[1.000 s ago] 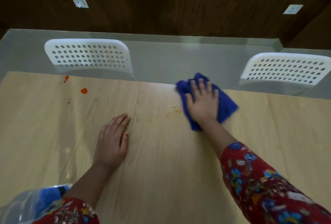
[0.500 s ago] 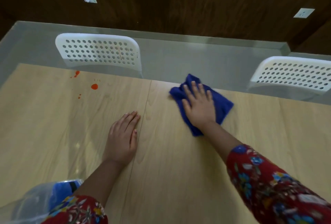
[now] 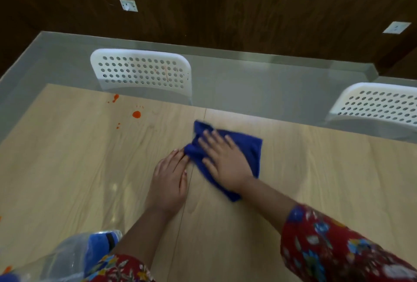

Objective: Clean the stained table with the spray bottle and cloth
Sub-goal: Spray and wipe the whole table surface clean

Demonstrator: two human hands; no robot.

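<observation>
Looking at where everything is sitting right now: the right hand (image 3: 225, 162) is lying flat with fingers spread on top of the blue cloth (image 3: 248, 146), pressing it onto the wooden table (image 3: 67, 168). It isn't gripping it, just palm and straight fingers on top. The left hand (image 3: 169, 180) is also lying open and flat on the tabletop right beside it, fingertips touching the cloth's left edge and holding nothing. What's mattering most is the orange-red stains (image 3: 136, 114): they're sitting up and to the left of the cloth, toward the far edge by the white perforated chair (image 3: 141, 71), well apart from both hands. The cloth is bunching up and running diagonally, its far corner pointing up and left, roughly their way. The left hand is sitting nearer the stains, but the right one is on the cloth, so I'm guessing the next wipe is going to be a push leftward and away, passing just beyond the left fingertips. The spray bottle (image 3: 67, 257) is showing at the near-left corner, by the left sleeve, with neither hand touching it.
</observation>
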